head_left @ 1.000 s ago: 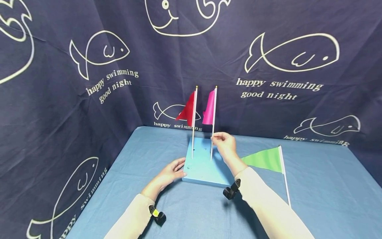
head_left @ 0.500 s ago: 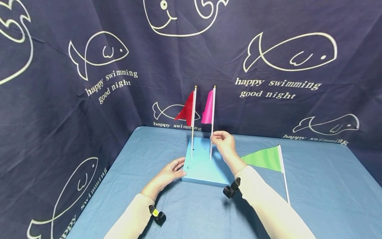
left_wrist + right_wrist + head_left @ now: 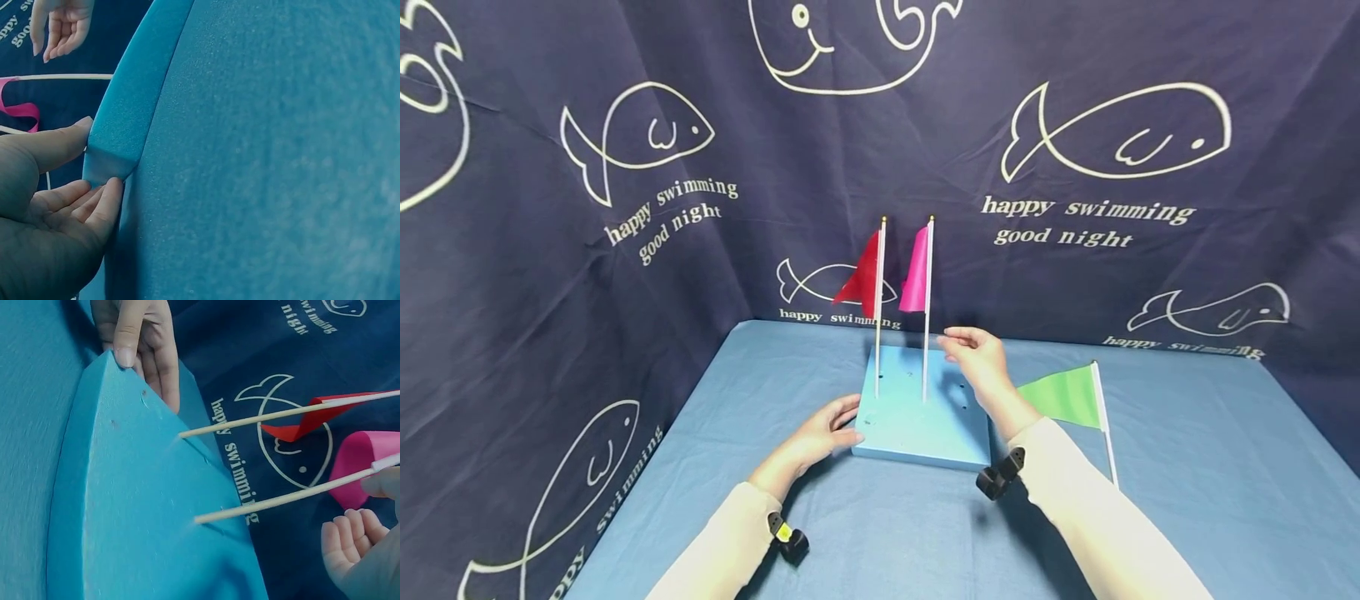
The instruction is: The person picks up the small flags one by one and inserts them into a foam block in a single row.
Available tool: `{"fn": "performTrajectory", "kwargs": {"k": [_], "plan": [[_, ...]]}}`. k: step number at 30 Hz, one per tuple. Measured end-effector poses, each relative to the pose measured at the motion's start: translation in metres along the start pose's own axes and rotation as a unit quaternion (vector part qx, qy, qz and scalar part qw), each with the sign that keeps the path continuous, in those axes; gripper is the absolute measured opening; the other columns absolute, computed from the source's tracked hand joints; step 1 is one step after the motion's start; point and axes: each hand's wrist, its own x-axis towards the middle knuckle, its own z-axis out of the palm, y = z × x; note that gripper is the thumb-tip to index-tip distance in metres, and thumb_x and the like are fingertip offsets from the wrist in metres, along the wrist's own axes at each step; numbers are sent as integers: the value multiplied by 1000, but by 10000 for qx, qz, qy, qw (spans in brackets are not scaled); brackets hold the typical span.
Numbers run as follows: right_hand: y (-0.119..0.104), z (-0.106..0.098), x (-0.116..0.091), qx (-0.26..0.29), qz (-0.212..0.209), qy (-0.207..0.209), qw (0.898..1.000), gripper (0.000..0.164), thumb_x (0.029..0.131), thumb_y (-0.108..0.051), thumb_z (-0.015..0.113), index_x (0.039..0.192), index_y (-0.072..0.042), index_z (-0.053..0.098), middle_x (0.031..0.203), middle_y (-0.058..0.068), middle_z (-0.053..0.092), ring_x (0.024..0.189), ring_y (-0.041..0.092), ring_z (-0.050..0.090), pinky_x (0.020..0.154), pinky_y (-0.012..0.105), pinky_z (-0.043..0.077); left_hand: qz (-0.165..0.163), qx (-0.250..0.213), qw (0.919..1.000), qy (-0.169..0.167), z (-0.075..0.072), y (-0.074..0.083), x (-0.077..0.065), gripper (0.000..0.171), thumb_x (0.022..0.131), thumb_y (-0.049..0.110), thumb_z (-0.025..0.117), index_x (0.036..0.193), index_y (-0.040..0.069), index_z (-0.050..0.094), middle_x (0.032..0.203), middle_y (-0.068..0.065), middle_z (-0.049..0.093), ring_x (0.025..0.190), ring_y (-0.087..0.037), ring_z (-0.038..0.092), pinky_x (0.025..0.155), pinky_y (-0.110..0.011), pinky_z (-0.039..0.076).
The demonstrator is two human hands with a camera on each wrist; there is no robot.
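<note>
1. Head view: a light blue foam block lies at mid-frame on the blue table cloth. Two flags stand upright in it — a red flag on the left and a pink flag just right of it. The left hand rests against the block's lower-left corner, thumb and fingers touching its edge. The right hand hovers just right of the pink flag's stick, fingers loosely spread, holding nothing. A green flag lies on the cloth at right of centre, behind the right forearm.

2. Left wrist view: at lower left, the left hand pinches the block's corner lightly between thumb and fingertips.

3. Right wrist view: both sticks run from the block towards the right edge. The right hand at lower right is relaxed and open — a fingertip lies at the pink flag's stick, but whether it touches is unclear.
</note>
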Motion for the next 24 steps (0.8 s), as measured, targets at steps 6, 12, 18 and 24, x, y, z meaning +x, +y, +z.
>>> {"fn": "performTrajectory", "kwargs": {"k": [6, 12, 18, 24], "plan": [[2, -21, -3, -474, 207, -134, 9986, 37, 88, -13, 70, 118, 7, 64, 79, -10, 66, 68, 1, 63, 70, 16, 56, 8, 27, 10000, 30, 0, 0, -1, 71, 88, 2, 67, 148, -5, 29, 151, -25, 35, 141, -36, 34, 112, -43, 38], [3, -47, -5, -853, 358, -250, 9954, 40, 90, -17, 67, 122, 7, 62, 84, -9, 66, 75, 4, 65, 77, 22, 58, 23, 74, 9999, 108, 0, 3, -1, 71, 87, 2, 68, 147, -4, 32, 150, -25, 38, 140, -36, 37, 110, -41, 40], [6, -72, -10, -1095, 453, -227, 9927, 43, 91, -18, 66, 124, 8, 60, 86, -10, 68, 69, -3, 62, 75, 19, 57, 85, 167, 9996, 207, 0, 4, -2, 69, 85, 0, 69, 145, -6, 36, 147, -26, 42, 138, -36, 40, 109, -42, 42], [12, -96, -14, -1228, 369, -108, 9917, 42, 92, -18, 64, 124, 9, 59, 82, -16, 65, 70, -5, 61, 69, 14, 55, 109, 280, 9993, 236, 1, 5, 0, 68, 85, 1, 70, 144, -6, 38, 145, -26, 45, 136, -37, 42, 110, -46, 40]]}}
